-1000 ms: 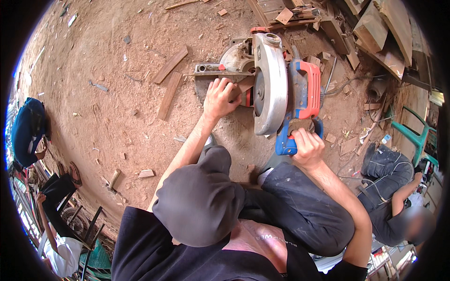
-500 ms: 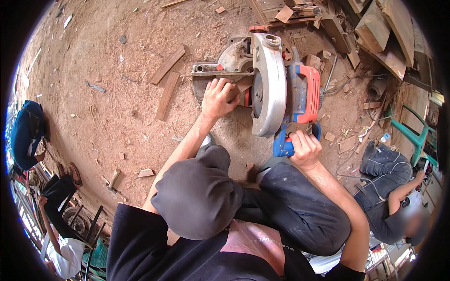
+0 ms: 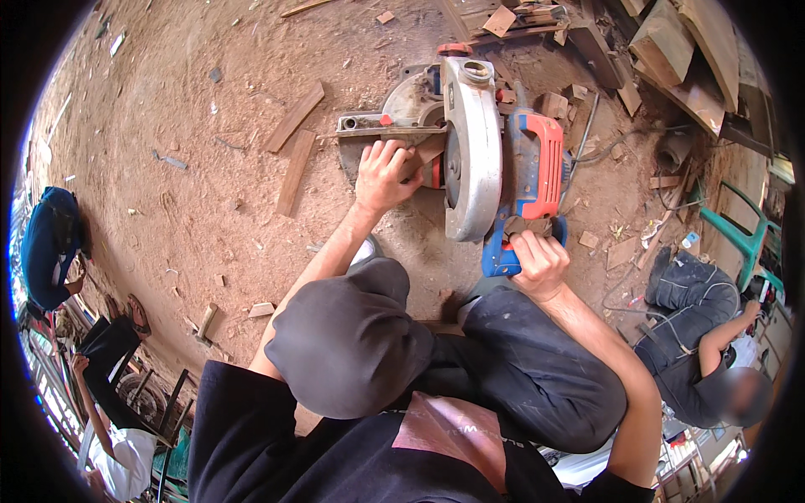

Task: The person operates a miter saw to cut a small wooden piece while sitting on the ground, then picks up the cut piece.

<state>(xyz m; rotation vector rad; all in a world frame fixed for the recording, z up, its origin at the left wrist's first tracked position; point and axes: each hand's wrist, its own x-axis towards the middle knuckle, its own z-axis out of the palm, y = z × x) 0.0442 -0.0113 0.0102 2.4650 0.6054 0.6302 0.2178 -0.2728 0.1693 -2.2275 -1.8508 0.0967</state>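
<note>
A mitre saw (image 3: 472, 168) with a grey metal blade guard and a blue and red motor housing (image 3: 537, 159) stands on the ground before me. My right hand (image 3: 541, 264) is wrapped round its blue handle (image 3: 496, 254). Closed fingers of my left hand (image 3: 386, 174) press a short piece of wood (image 3: 429, 149) at the saw's fence (image 3: 390, 130), left of the guard. Part of the wood is under my hand and part passes behind the guard. The guard hides the blade's cutting edge, so I cannot tell whether it touches the wood.
Two wood strips (image 3: 295, 117) lie left of the saw on sawdust-covered ground. Planks and offcuts (image 3: 662, 50) pile up at the far right. A cable (image 3: 625, 144) runs right of the saw. Other people sit at right (image 3: 688, 335) and left (image 3: 50, 243); a green chair (image 3: 742, 235) stands at right.
The saw and both hands appear slightly further left in the picture, as does the ground, so the view has shifted a little. Both hands keep their grips.
</note>
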